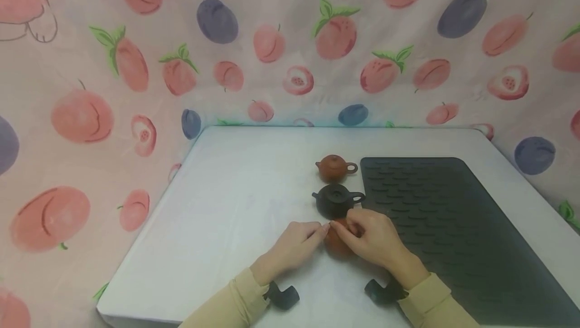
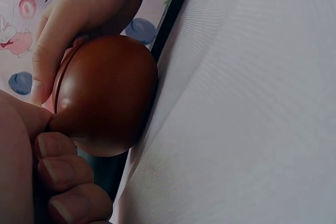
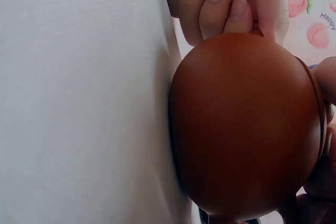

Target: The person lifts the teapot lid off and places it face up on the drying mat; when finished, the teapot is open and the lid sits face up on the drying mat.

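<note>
A reddish-brown teapot [image 1: 337, 248] stands on the white table between both hands, its top partly hidden in the head view. My left hand [image 1: 290, 246] pinches its short spout [image 2: 62, 123] between thumb and curled fingers. From the other side my right hand [image 1: 378, 240] has curled fingers at the lid and handle side, its thumb lying across the lid toward the left thumb. In the right wrist view the teapot's rounded body [image 3: 244, 124] fills the middle, and the right fingers show only at the edge. Just behind stands a black teapot [image 1: 334, 203], close to the right hand.
Farther back is another brown teapot [image 1: 333, 169], its handle pointing right. A dark ridged mat [image 1: 435, 232] covers the right part of the white table [image 1: 226, 182]. Fruit-patterned cloth [image 1: 272, 25] hangs behind and at the sides. Dark camera mounts [image 1: 284, 298] sit at both wrists.
</note>
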Demonstrator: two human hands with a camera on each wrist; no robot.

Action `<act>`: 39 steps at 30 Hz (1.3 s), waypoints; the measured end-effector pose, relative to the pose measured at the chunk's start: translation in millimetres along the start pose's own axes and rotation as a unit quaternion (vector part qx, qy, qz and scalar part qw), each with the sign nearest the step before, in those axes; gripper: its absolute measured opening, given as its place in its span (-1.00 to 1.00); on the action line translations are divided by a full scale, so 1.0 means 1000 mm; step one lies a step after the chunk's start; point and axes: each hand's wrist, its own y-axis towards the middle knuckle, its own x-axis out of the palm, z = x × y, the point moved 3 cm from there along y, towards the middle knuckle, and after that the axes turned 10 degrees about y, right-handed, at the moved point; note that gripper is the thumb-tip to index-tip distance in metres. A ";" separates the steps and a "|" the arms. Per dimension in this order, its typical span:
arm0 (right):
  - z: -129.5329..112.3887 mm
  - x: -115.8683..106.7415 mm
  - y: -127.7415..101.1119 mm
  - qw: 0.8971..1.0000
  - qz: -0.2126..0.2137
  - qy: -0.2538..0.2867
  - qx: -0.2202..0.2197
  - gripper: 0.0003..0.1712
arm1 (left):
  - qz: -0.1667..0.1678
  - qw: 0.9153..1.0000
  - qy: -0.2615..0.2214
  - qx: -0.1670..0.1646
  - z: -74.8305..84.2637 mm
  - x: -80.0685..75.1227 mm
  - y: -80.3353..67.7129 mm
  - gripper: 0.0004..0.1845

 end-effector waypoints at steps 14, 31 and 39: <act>-0.002 0.000 0.000 1.000 0.002 0.008 -0.004 -0.49 | -0.009 0.999 -0.039 -0.030 -0.002 -0.001 0.000 -0.47; 0.004 -0.001 0.000 0.995 0.008 0.071 0.063 -0.56 | 0.009 0.999 -0.032 -0.012 -0.004 -0.001 0.000 -0.51; 0.007 -0.011 0.002 0.976 0.052 0.163 0.136 -0.71 | 0.019 0.999 -0.027 0.004 -0.004 -0.001 0.002 -0.53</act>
